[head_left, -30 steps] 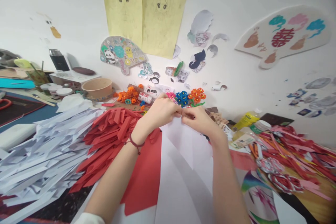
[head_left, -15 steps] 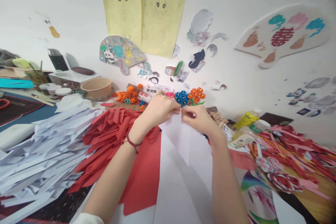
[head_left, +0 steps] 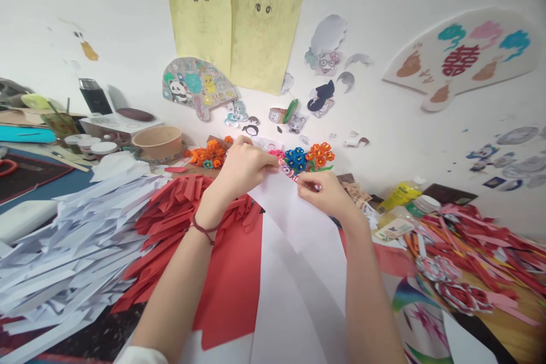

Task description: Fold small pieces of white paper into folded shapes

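A long sheet of white paper (head_left: 298,273) runs from the front of the desk up to my hands. My left hand (head_left: 247,169) pinches its far edge on the left, thumb and fingers pressed together. Gripping the far right corner of the same sheet is my right hand (head_left: 322,190), its fingers curled. Between the hands the edge slants and shows a soft crease. Just behind it stand blue paper flowers (head_left: 296,159) and orange flowers (head_left: 319,154). Red paper (head_left: 232,278) lies underneath on the left.
Folded red strips (head_left: 170,227) and a heap of white strips (head_left: 85,244) spread across the left. On the right lie a yellow bottle (head_left: 398,196), a clear jar (head_left: 422,206) and red and pink ribbons (head_left: 482,244). A beige bowl (head_left: 157,142) stands near the wall.
My left hand has moved left, away from my right hand, and the paper's far edge between them is now more exposed. My right hand has hardly shifted.
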The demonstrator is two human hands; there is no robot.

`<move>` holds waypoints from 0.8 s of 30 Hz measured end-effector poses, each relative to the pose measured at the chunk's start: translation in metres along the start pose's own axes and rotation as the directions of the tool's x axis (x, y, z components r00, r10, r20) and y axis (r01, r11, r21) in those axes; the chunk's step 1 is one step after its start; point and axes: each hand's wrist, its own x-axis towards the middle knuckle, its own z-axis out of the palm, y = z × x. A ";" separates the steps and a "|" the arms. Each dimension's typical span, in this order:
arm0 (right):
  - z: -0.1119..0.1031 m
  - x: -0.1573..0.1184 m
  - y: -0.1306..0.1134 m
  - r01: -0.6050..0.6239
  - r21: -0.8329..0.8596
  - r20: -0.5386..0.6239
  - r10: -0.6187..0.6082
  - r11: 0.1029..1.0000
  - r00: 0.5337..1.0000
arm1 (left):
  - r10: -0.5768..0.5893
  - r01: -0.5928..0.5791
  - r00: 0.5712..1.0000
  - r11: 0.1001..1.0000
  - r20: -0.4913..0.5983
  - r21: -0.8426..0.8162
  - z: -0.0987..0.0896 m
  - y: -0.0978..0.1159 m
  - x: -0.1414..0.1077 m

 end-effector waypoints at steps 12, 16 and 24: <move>0.003 0.002 -0.001 0.033 0.017 0.005 -0.033 0.999 0.999 | -0.019 0.019 0.999 1.000 -0.050 -0.009 -0.004 -0.008 -0.002; 0.002 0.001 -0.001 0.016 0.013 0.007 -0.016 1.000 1.000 | -0.032 0.032 0.998 0.999 -0.054 0.006 -0.007 -0.011 -0.003; 0.003 0.002 0.000 0.020 -0.003 0.008 -0.020 1.000 1.000 | -0.048 0.049 0.998 0.998 -0.045 0.028 -0.012 -0.016 -0.004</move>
